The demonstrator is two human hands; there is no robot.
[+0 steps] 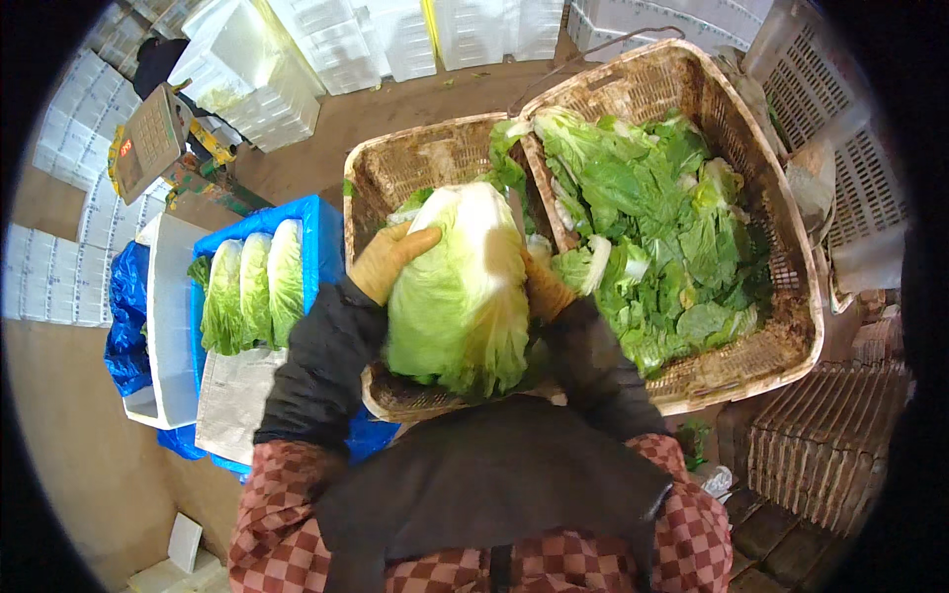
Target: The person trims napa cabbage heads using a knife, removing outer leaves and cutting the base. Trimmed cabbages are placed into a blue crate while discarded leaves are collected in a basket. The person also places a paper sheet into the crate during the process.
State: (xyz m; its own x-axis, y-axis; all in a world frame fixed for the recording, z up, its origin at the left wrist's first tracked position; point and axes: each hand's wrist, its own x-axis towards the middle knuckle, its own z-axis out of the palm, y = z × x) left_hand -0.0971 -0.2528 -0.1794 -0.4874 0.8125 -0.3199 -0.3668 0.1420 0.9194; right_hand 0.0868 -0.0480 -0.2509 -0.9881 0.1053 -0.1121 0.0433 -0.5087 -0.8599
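A large napa cabbage (460,296) is held between my gloved hands above a dirty plastic basket (422,144). My left hand (393,259) grips its left side, the thumb lying on the pale leaves. On its right side is my right hand (545,282), partly hidden by the cabbage; something thin shows near it, too unclear to name. Loose green cabbage leaves (645,200) fill much of the larger basket (804,311) to the right. At left, three napa cabbages (254,285) lie side by side in a box lined with blue plastic (326,237), beside a sheet of printed paper (236,396).
A white foam box (174,319) stands left of the lined box. Behind it is a scale (150,144) on a painted metal stand. Stacked white foam boxes (326,44) line the back, where a person in dark clothing (157,67) is partly visible. Plastic crates (823,452) stand at right.
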